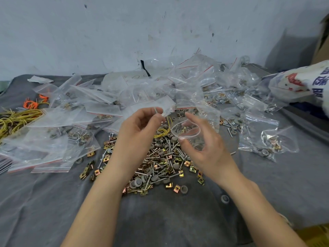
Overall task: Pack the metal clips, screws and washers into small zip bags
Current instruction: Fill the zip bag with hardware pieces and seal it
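Hovering over the loose hardware, the left hand (140,129) has its grip pinched on a small silvery piece (156,110) between thumb and fingertips. The piece is too blurred to name more closely. Just beside it, the right hand (204,145) holds a small zip bag (187,132) by its mouth. Its grip is curled, thumb below and fingers above, so the red-striped opening spreads into a loop facing the left hand. The pinched piece sits up and to the left of that opening, near it but not inside.

Below both hands the heap of hardware (160,163) lies on a grey cloth (53,202). It mixes long screws, brass-coloured metal clips (178,188) and round grey washers (184,189), with stray clips and a lone washer scattered around its edge. A loop of yellow wire (162,131) lies at the far end of the heap.

To the left, filled zip bags (53,139) overlap in a flat spread. Behind the hands, clear bags (160,82), mostly empty-looking, are piled against the pale wall (124,32). To the right, more filled bags (267,145) lie crumpled. At the far left edge are bundles of yellow ties (17,120) and orange ties (32,104). A white printed sack (299,81) lies at the right edge, with a cardboard box (320,41) above it.
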`<state>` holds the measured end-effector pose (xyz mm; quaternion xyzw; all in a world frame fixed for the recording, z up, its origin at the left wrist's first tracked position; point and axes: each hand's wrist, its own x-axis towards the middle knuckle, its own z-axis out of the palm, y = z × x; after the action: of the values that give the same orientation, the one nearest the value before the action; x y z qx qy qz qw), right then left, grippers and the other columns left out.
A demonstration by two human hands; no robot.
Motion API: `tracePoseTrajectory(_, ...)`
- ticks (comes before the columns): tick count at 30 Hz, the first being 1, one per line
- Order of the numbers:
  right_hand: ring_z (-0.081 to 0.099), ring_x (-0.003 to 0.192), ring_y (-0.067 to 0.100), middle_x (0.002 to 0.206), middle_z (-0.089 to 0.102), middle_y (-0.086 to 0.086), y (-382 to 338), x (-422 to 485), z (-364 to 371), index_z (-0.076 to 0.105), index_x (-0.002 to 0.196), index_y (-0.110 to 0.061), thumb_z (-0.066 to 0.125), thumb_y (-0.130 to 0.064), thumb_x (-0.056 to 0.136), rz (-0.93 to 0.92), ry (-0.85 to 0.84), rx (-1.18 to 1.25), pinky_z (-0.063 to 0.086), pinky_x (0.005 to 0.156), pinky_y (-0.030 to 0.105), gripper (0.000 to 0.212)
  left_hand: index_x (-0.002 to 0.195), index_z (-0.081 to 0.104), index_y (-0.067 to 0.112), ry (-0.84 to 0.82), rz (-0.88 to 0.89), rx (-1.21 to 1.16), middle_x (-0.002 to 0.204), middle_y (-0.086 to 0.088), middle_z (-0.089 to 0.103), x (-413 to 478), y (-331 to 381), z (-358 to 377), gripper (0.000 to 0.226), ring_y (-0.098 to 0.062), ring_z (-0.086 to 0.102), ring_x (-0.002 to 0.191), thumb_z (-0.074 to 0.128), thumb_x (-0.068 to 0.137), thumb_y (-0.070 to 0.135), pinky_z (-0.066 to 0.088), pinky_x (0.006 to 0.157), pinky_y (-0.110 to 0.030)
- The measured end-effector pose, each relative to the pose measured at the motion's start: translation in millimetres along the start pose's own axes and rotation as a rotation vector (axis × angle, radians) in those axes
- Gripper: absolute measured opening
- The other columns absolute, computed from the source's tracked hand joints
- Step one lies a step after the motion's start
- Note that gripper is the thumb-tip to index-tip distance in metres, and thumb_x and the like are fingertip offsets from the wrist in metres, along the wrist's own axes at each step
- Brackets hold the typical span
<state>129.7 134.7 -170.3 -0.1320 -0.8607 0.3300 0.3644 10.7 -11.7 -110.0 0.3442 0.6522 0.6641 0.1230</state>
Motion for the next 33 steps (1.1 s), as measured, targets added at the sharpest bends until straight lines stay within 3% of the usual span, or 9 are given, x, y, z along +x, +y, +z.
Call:
tracePoseTrajectory(3,0.053,0.125,-0.001,0.13,0.057,-0.02,1,0,3,0.041,0.145,-0.038,0.058,-0.047,0.09,-0.026,0.014,0.002,0.044,0.104,0.029,0.058,0.097,0.073,0.027,-0.062,0.062,0.003,0.097,0.011,0.074,2,7,11,0.009,-0.001,0.067,0.092,0.065,0.094,0.024,0.05,0.08,-0.012)
tracePoseTrajectory(9,0.052,0.127,-0.003,0.132,0.058,-0.018,6,1,3,0.047,0.146,-0.025,0.061,-0.042,0.09,-0.016,0.032,0.053,0.042,0.105,0.021,0.06,0.104,0.071,0.03,-0.154,0.109,0.078,0.094,0.015,0.073,1,7,25,0.012,0.001,0.066,0.086,0.066,0.094,0.025,0.049,0.075,-0.01)
tracePoseTrajectory(11,0.051,0.127,-0.005,0.131,0.057,-0.02,6,0,1,0.046,0.147,-0.027,0.061,-0.044,0.09,-0.008,0.034,0.049,0.042,0.105,0.02,0.06,0.108,0.07,0.03,-0.119,0.109,0.069,0.095,0.015,0.073,2,7,23,0.015,0.001,0.065,0.088,0.064,0.095,0.028,0.047,0.075,-0.009)
tracePoseTrajectory(15,0.054,0.125,0.001,0.13,0.059,-0.019,4,-2,-3,0.042,0.146,-0.038,0.057,-0.049,0.09,0.029,0.019,0.059,0.047,0.104,0.036,0.059,0.107,0.069,0.031,0.003,0.081,0.074,0.093,0.012,0.073,5,2,12,0.014,0.003,0.065,0.086,0.06,0.097,0.03,0.045,0.072,-0.006)
tracePoseTrajectory(18,0.053,0.127,0.0,0.133,0.057,-0.021,2,-2,-7,0.041,0.143,-0.045,0.056,-0.054,0.088,0.058,0.015,0.068,0.046,0.106,0.036,0.058,0.111,0.065,0.03,0.01,0.029,0.258,0.093,0.011,0.069,4,-11,1,0.015,0.003,0.063,0.083,0.056,0.099,0.03,0.046,0.068,-0.007)
tracePoseTrajectory(21,0.054,0.124,-0.004,0.131,0.057,-0.026,2,-2,-10,0.044,0.144,-0.042,0.057,-0.054,0.088,0.077,0.033,0.089,0.044,0.104,0.019,0.059,0.112,0.063,0.031,-0.128,-0.002,0.598,0.092,0.018,0.064,-1,-24,-5,0.016,0.005,0.058,0.075,0.053,0.1,0.032,0.044,0.063,-0.014)
tracePoseTrajectory(24,0.055,0.123,-0.005,0.131,0.058,-0.024,4,-2,-13,0.045,0.145,-0.038,0.062,-0.046,0.092,0.079,0.043,0.088,0.041,0.099,0.011,0.056,0.108,0.065,0.031,-0.346,0.038,0.893,0.096,0.019,0.064,-10,-30,-4,0.016,-0.002,0.059,0.09,0.053,0.099,0.032,0.047,0.08,-0.024)
tracePoseTrajectory(28,0.051,0.128,-0.005,0.138,0.057,-0.02,5,-1,-15,0.046,0.145,-0.037,0.063,-0.044,0.094,0.082,0.056,0.096,0.04,0.103,0.014,0.054,0.105,0.063,0.035,-0.511,0.08,1.064,0.099,0.016,0.063,-21,-33,-6,0.013,-0.01,0.052,0.101,0.053,0.097,0.039,0.04,0.094,-0.033)
tracePoseTrajectory(33,0.051,0.123,-0.012,0.135,0.055,-0.024,2,0,-17,0.046,0.144,-0.037,0.065,-0.041,0.096,0.074,0.069,0.104,0.037,0.095,0.003,0.052,0.111,0.059,0.04,-0.561,0.188,1.176,0.099,0.018,0.05,-33,-37,-6,0.027,-0.009,0.044,0.104,0.045,0.095,0.056,0.029,0.086,-0.028)
